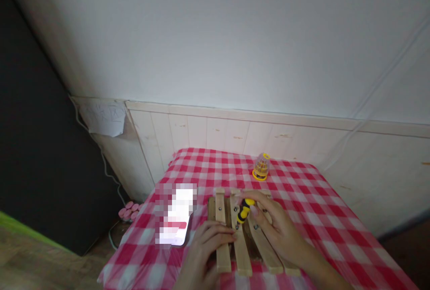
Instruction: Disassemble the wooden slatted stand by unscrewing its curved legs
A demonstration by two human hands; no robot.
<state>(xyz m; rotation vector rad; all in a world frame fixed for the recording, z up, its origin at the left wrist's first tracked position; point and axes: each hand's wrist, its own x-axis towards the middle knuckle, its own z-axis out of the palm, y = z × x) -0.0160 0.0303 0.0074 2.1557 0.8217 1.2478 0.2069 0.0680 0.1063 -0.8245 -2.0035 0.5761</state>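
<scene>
A wooden piece with several pale slats (pixel 242 261) lies on the table, with screws set in the slats. My right hand (pixel 280 225) is closed around a small yellow and black screwdriver (pixel 244 211), which is tilted over the second slat from the left. Its tip is down at a screw (pixel 237 227) in that slat. My left hand (pixel 210 245) grips the left side of the wooden piece, its fingers laid across the slats and the fingertips close to the screwdriver's tip. The left thumb is mostly hidden, and my right hand covers part of the slats on the right.
A phone (pixel 179 211) with a lit, blurred screen lies left of the wooden piece. A clear and yellow cone-shaped bit case (pixel 261 167) stands farther back. The red and white checked tablecloth (pixel 215 164) reaches the panelled wall. Pink round things (pixel 129 210) sit beyond the table's left edge.
</scene>
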